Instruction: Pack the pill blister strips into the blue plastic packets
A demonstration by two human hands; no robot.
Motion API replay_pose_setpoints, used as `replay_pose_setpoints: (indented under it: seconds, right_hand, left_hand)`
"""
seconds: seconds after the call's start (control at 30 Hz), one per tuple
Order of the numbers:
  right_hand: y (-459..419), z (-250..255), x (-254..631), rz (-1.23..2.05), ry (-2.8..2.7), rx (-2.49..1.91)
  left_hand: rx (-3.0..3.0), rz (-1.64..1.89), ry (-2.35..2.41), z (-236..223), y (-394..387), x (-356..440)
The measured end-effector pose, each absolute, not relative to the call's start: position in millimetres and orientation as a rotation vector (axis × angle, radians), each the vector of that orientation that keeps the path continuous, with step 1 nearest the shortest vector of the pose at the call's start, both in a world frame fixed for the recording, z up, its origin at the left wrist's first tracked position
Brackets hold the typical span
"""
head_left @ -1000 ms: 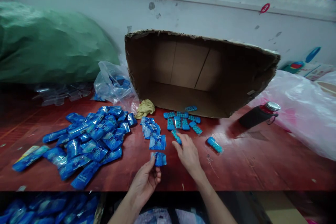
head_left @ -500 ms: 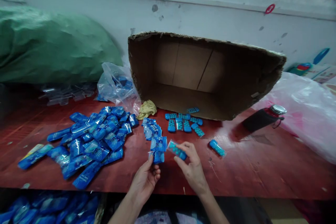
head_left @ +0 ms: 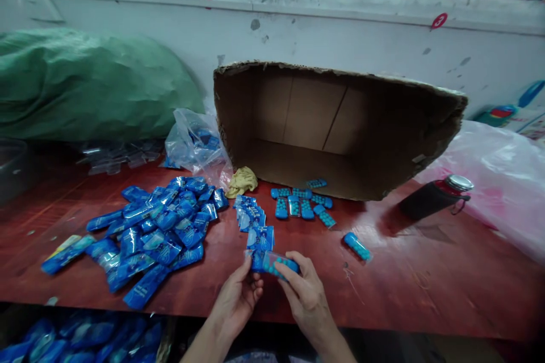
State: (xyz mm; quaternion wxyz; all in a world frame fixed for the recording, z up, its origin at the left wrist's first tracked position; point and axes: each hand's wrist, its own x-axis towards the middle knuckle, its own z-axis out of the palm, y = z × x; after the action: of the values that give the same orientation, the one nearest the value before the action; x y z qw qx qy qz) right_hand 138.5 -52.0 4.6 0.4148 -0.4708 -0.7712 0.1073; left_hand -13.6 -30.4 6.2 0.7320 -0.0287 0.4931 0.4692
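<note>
My left hand (head_left: 237, 294) pinches a small blue printed packet (head_left: 256, 261) with a clear edge between thumb and fingers. In my right hand (head_left: 307, 292) is a clear-and-blue case (head_left: 271, 264) of turquoise balls. Its left end meets the packet; whether it is inside or just against it I cannot tell. Just beyond lie a loose blue packet (head_left: 260, 237) and an overlapping row of packets (head_left: 250, 215). Several similar cases (head_left: 293, 206) lie in front of the carton, and one case (head_left: 357, 246) sits alone to the right.
A pile of filled blue packets (head_left: 157, 232) covers the left of the red table (head_left: 409, 295). Behind stand an open carton (head_left: 315, 167), a yellow cloth (head_left: 242, 181), a clear bag (head_left: 198, 144) and a green sack (head_left: 93, 91). A dark bottle (head_left: 430, 198) leans at right.
My right hand has brought the case left and down, so its end now meets the packet in my left hand. The camera view has tilted up slightly.
</note>
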Motion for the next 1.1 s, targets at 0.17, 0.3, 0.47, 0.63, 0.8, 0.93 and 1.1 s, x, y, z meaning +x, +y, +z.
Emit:
replay_pose_setpoints:
  seconds: [0.17, 0.3, 0.47, 0.63, 0.8, 0.93, 1.1]
  right_hand:
    - [-48.0, 6.0, 141.1, 0.217, -1.930, -1.110]
    - [-45.9, 1.6, 140.9, 0.187, -1.937, -1.079]
    - [-44.3, -5.0, 141.0, 0.142, -1.938, -1.017]
    - [-45.0, -2.0, 144.3, 0.174, -1.982, -0.979]
    - [-45.1, -0.1, 146.1, 0.179, -1.988, -0.983]
    - [-45.1, 2.9, 143.4, 0.294, -1.945, -1.025]
    - [-52.5, -2.5, 127.5, 0.534, -1.785, -1.209]
  left_hand:
    - [0.039, 1.071, 1.064, 8.9, -29.7, -17.3]
    - [0.064, 1.093, 1.067, 12.0, -29.0, -19.6]
    - [0.045, 1.085, 1.088, 12.6, -28.2, -20.6]
    - [0.071, 1.093, 1.083, 11.9, -28.7, -21.4]
    - [0.087, 1.076, 1.080, 10.5, -29.7, -23.1]
    - [0.266, 1.110, 1.055, 9.9, -29.3, -22.3]
    - [0.361, 1.190, 1.092, 10.2, -29.2, -16.4]
